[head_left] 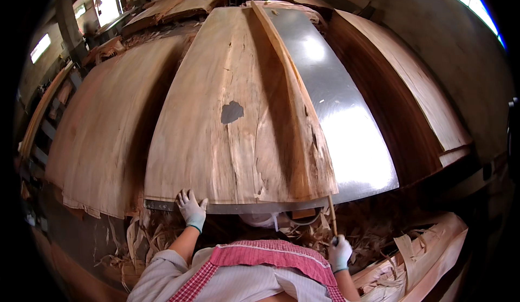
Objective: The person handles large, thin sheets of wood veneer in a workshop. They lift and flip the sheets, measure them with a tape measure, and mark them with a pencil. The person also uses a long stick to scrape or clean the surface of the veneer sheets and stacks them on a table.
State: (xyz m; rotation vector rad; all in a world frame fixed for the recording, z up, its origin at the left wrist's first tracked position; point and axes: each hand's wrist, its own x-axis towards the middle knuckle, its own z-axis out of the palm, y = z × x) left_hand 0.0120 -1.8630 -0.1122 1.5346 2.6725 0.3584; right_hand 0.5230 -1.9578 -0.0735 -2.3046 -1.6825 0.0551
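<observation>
A large wood veneer sheet [189, 118] lies over a shiny metal tabletop [352, 101]. Its right side rises in a long raised fold [292, 80], and a ragged hole near the middle lets grey show through. My left hand [192, 211], in a white glove, rests on the sheet's near edge at the left, its fingers spread. My right hand [339, 253], also gloved, is closed round a thin wooden stick [333, 216] below the near right corner. The stick points away from me, and its far end meets the sheet's edge; whether it goes underneath cannot be seen.
Veneer stacks stand on the left [108, 123] and right [417, 85] of the tabletop. Torn veneer scraps [368, 226] litter the space below the near edge. A bundle of curled veneer strips [422, 258] lies at lower right. More stacks [189, 7] fill the back.
</observation>
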